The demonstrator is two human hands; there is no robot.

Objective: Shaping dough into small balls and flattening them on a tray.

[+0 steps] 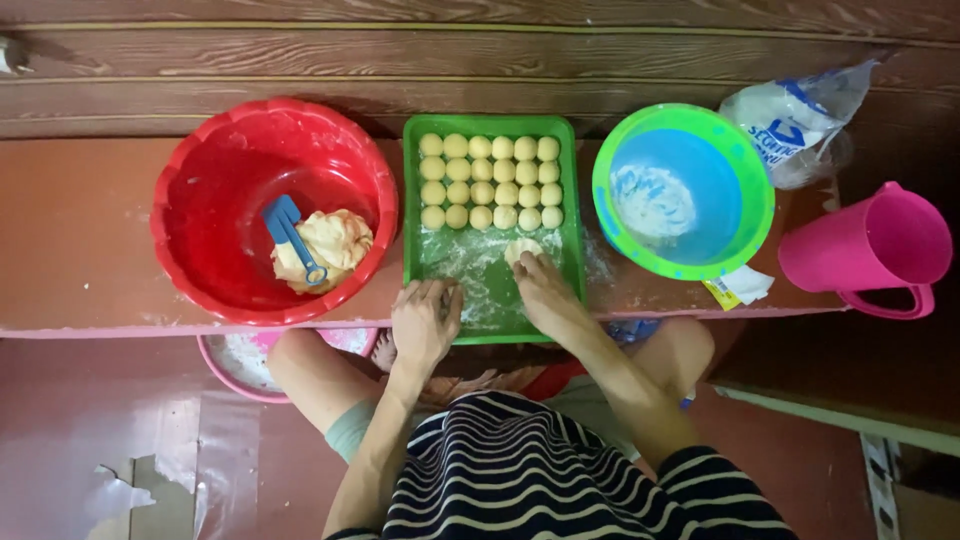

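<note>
A low reddish worktop (80,240) runs along a dark wooden wall. On it the green tray (575,215) sits in the middle, holding three neat rows of dough balls (490,182) at its far end, clear of the floured near end. There the right hand (545,290) presses open fingers on a flattened dough piece (521,249); the left hand (425,320) is curled loosely, holding nothing visible. Left, a red basin (200,150) holds a dough lump (335,245) and blue scraper (290,235); right, a green-rimmed blue bowl (610,160) holds flour.
</note>
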